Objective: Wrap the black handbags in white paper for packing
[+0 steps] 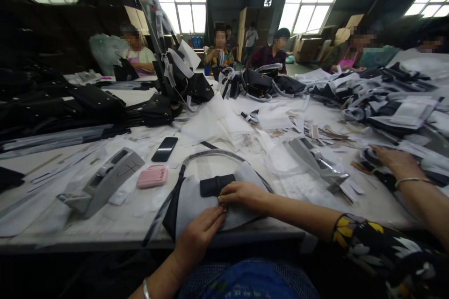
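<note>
A handbag [194,205] lies on the table in front of me, its arched handle at the back wrapped in pale film. It has dark sides and a pale grey front; whether that is wrapping or the bag's own surface I cannot tell. On the front sits a black flap tab [217,185]. My right hand [243,196] pinches at the tab's lower right edge, its fingers bent together. My left hand [201,229] lies at the bag's front, fingertips pressed together just below the right ones. Any small part between the fingertips is hidden.
Two grey tape dispensers [108,180] flank the bag, with a pink ribbed case [152,176] and a phone [164,149] at left. Black bags [94,103] pile up behind. A co-worker's hand [396,161] works at right. Paper sheets [224,119] cover the middle.
</note>
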Available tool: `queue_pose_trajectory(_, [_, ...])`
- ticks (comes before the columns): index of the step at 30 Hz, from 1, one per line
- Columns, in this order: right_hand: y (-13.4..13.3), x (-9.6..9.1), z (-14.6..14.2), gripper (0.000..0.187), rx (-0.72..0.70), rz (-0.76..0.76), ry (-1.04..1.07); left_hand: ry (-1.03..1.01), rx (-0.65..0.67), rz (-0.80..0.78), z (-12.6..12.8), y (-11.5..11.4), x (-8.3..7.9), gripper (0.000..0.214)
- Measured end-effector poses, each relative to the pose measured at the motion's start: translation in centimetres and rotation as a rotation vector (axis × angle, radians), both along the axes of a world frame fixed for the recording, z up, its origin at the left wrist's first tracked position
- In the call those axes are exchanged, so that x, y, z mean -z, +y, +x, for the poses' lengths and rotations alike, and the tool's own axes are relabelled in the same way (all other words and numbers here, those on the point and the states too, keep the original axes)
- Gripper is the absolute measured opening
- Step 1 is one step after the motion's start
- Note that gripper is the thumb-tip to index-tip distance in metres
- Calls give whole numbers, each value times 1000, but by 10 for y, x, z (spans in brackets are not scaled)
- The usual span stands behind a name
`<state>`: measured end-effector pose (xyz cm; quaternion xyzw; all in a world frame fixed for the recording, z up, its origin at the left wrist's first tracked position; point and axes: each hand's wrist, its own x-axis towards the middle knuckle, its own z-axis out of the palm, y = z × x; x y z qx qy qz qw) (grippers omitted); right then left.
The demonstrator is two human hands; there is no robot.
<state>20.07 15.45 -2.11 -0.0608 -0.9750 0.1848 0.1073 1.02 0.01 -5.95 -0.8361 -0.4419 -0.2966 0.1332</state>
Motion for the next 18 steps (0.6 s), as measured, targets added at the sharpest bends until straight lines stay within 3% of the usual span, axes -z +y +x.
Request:
queue_pose_trajectory(6, [12,-6,-14,16,-184,184,-71,21,64,21,-8,1,7,38])
queue_pose_trajectory(12, [3,-2,-17,10,-155,278,-108,-1,112,-27,-12,7,7,34])
queue_pose_trajectory(15, [-2,-5,-21,14,-41,199,-118,28,148,-36,-15,8,5,33])
queue_pose_trajectory(18, [13,-16,-19,16,-134,-64,-139,-21,150,-32,-14,10,12,36])
